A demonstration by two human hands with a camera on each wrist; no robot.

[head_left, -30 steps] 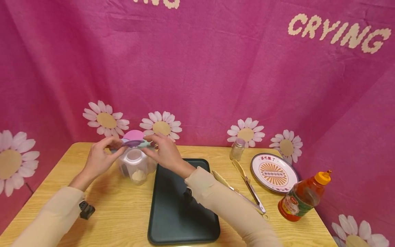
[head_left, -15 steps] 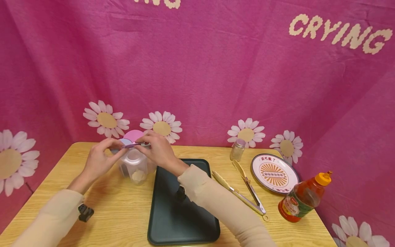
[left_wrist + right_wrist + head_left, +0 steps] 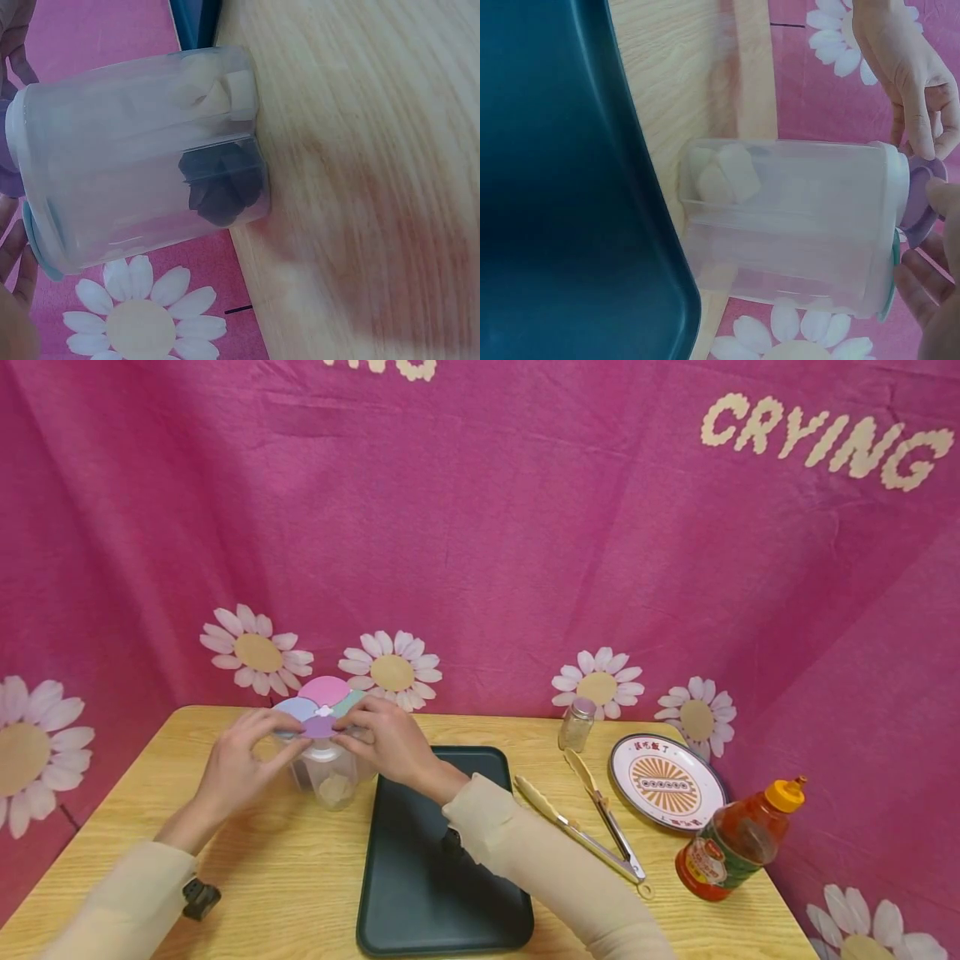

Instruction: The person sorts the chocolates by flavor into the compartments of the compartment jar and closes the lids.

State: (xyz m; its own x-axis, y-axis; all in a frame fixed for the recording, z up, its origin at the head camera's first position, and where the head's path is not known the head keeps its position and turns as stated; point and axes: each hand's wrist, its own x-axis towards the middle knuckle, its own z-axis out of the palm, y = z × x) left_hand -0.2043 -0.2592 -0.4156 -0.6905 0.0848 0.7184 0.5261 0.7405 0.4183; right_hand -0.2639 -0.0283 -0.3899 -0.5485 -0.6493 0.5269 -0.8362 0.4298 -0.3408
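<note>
A clear storage canister (image 3: pixel 120 165) with several compartments stands upright on the table's far left. Pink (image 3: pixel 325 689), blue (image 3: pixel 296 708), green (image 3: pixel 348 700) and purple lids (image 3: pixel 320 727) fan round its top. My left hand (image 3: pixel 243 752) pinches the purple lid's left edge between thumb and fingers. On the opposite edge, my right hand (image 3: pixel 390 739) pinches the same lid. The lid sits over the front compartment's white neck (image 3: pixel 902 184); whether it is pressed fully down I cannot tell. Pale chunks (image 3: pixel 724 174) lie in one compartment, dark pieces (image 3: pixel 223 184) in another.
Right of the canister lies a dark baking tray (image 3: pixel 446 860), under my right forearm. Farther right are spread tongs (image 3: pixel 592 835), a small glass jar (image 3: pixel 577 725), a patterned plate (image 3: pixel 667 781) and a red sauce bottle (image 3: pixel 738 839). A pink curtain hangs behind.
The purple lid has come down from a raised position over the white opening and now covers it from above. Both hands have lowered slightly with it.
</note>
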